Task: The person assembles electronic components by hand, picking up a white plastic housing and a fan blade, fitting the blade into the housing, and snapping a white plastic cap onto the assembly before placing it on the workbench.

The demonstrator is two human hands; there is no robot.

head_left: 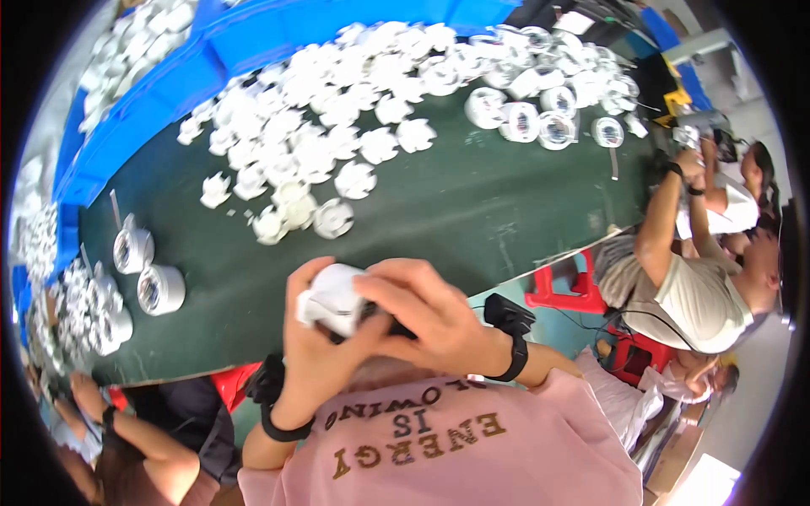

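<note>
Both hands hold a white cylindrical plastic part [336,295] above the near edge of the dark green table [422,223]. My left hand [314,367] grips its left side from below. The fingers of my right hand [443,325] close over its right side, hiding much of that end. Beyond my hands lies a heap of small white plastic caps with tabs [308,152], with a round one [334,218] closest to me. To the left, two white ring-shaped housings with dark centres, one [160,289] in front of the other [133,250], stand on the table.
Blue bins [135,139] line the far and left edges, several filled with white parts. More round white housings [557,131] are piled at the far right. Co-workers sit to the right [700,295] and lower left [152,447]. A red stool [565,287] stands by the table's right edge.
</note>
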